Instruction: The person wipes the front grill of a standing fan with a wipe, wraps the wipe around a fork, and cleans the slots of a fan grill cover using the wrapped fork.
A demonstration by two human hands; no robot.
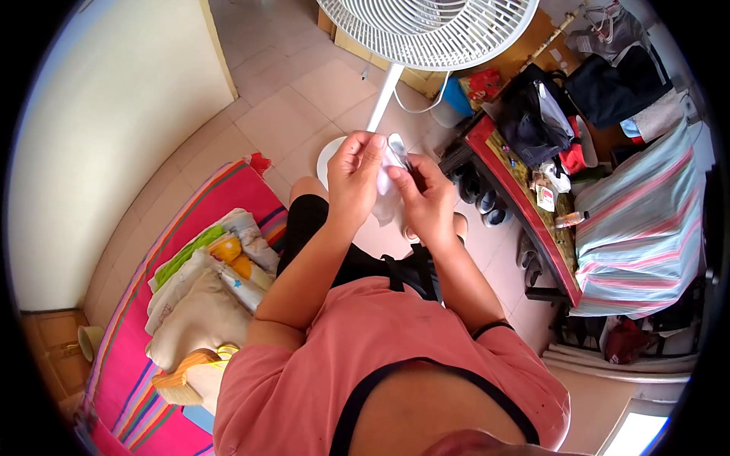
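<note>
Both hands are raised close together in front of the body. My left hand (357, 176) pinches the left side of a thin whitish cloth or plastic piece (389, 176), thumb and fingers pressed together. At its right side, my right hand (426, 196) grips the same piece with the thumb bent over it. A small grey and white object (398, 146) pokes up between the fingertips; its exact shape is partly hidden by the fingers. The lower part of the whitish piece hangs loosely between the palms.
A white standing fan (433, 34) is just beyond the hands. To the left, folded clothes (205, 304) and a brush (182, 378) lie on a pink striped bed (152, 334). On the right stands a red-edged table (525, 220) with bags (532, 118) and a striped cloth (642, 228).
</note>
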